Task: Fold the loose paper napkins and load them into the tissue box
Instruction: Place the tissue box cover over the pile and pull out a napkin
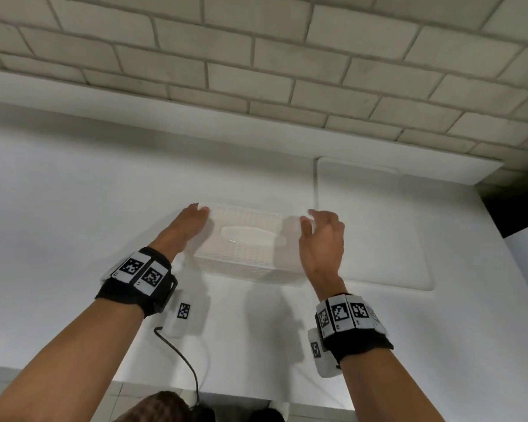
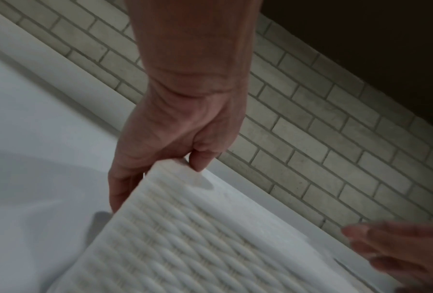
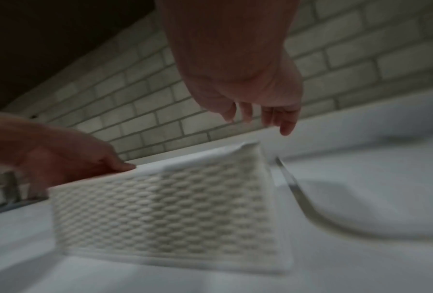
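Tissue box (image 1: pixel 250 242) is sitting on the white counter (image 1: pixel 73 208), about mid-frame in the head view, white with a woven basket texture and an oval slot in the lid; its right end is lying over the left edge of a white raised panel with rounded corners (image 1: pixel 378 223). Pale brick wall (image 1: pixel 256 56) is running behind the counter.

Left hand (image 1: pixel 186 226) is gripping the box's left end: in the left wrist view the thumb is lying down the near side and the fingers (image 2: pixel 200 160) are curling over the far top corner, so it is clamped on the box. Right hand (image 1: pixel 320 239) is hanging at the right end; the right wrist view is showing its fingers (image 3: pixel 285 123) loosely bent, slightly apart, tips just above the box's top corner and not touching. That view is blurred.

Both wrists are wearing black bands with black-and-white square markers (image 1: pixel 141 272). A dark cable (image 1: pixel 180 357) is trailing from the left band towards the near counter edge. No loose napkins are showing.
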Tool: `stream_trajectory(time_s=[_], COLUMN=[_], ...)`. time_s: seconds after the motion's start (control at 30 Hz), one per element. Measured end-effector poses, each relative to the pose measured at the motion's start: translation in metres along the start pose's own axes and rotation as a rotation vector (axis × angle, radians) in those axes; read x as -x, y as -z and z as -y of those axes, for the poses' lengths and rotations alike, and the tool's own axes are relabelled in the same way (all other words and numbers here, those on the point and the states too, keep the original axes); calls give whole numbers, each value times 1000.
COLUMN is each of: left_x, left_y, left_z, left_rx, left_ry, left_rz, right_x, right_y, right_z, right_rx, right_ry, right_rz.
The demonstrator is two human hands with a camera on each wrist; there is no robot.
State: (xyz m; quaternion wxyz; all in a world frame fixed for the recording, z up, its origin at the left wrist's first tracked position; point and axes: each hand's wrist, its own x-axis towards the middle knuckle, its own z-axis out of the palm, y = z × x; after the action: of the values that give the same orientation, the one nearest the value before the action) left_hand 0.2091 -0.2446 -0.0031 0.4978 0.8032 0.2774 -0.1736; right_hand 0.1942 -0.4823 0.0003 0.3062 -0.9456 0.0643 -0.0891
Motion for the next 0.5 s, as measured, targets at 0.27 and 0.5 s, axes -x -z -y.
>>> stream_trajectory(time_s=[0.27, 0.5], left_x=[23, 16], left_y=[-19, -36], left_z=[2, 6], left_rx=[-371, -599], left_ry=[-778, -760], left_rz=[-310, -119], right_x=[-1, 6], right_y=[-23, -32], right_z=[19, 15], right_rx=[-57, -45], right_ry=[258, 298], right_rz=[434, 376])
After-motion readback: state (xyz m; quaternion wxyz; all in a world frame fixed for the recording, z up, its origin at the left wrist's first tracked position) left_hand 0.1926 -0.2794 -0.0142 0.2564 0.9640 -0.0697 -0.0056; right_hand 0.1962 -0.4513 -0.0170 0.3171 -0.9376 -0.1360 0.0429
